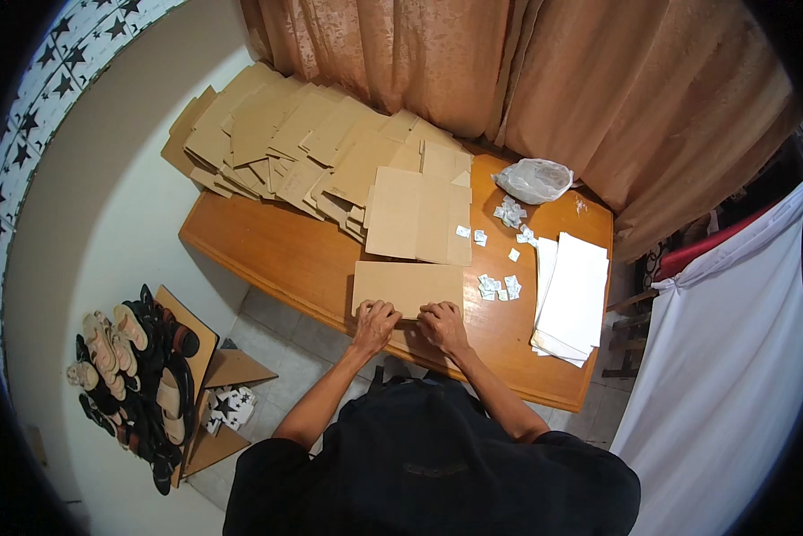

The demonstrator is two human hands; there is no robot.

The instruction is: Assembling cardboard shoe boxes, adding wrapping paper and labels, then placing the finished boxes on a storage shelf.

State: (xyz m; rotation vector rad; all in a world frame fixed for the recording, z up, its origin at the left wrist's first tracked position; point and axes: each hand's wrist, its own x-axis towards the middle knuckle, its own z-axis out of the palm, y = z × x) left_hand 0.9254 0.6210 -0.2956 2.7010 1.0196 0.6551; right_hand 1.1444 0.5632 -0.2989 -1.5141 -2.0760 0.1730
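A brown cardboard box piece (408, 282) lies at the near edge of the wooden table (267, 239), right in front of me. My left hand (375, 325) grips its near edge toward the left corner, fingers curled. Close by, my right hand (443, 327) holds the same edge toward the right corner, also with bent fingers. The undersides of both grips are hidden. Just beyond lies another flat, creased cardboard piece (416, 214), with a couple of small white packets (480, 238) by its right side.
A large heap of flattened cardboard (281, 129) covers the table's far left. To the right are small packet piles (500, 288), a stack of white sheets (573, 288) and a clear plastic bag (537, 181). A shoe rack (191, 357) stands at left; curtains (419, 54) hang behind.
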